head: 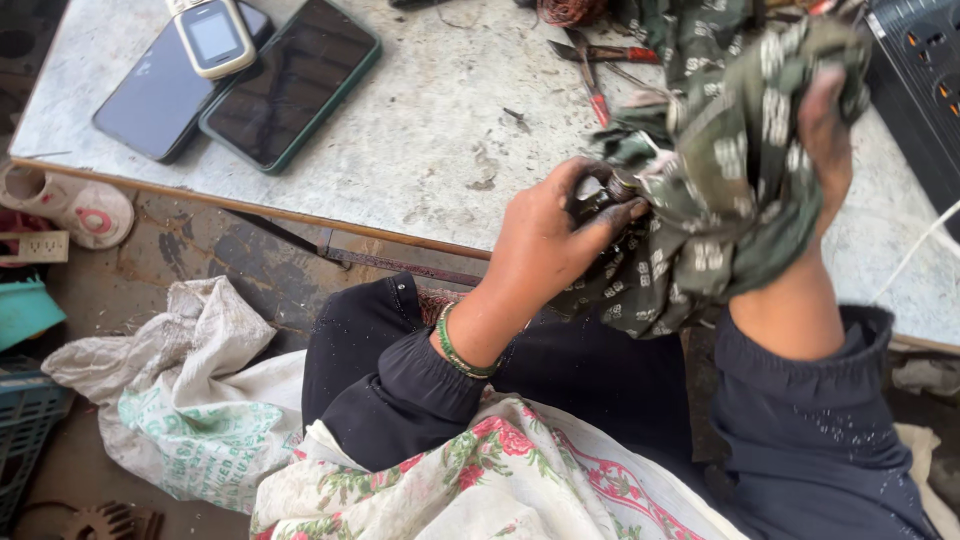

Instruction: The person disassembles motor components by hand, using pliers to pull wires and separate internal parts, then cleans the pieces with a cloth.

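Two hands: both mine, both busy at the tabletop's near edge.
Left hand point(545, 240): fingers clamped around a small dark metal part point(607, 192), blackened with grease.
Right hand point(825, 130): bunched inside a green patterned cloth point(730, 190), gripping it and pressing it against the part.
Step in hand: I judge this a wipe-down of the part, held just above my lap.
Next move calls for: a firm left-hand hold while the cloth turns around the part.
Tabletop point(430, 140): worn grey; red-handled pliers point(592, 70) lie beyond the cloth.
Far left corner: two dark smartphones point(290, 85) side by side, a small pale keypad phone point(213, 37) resting on them.
Floor, left: crumpled white sack point(190, 420) with green print.
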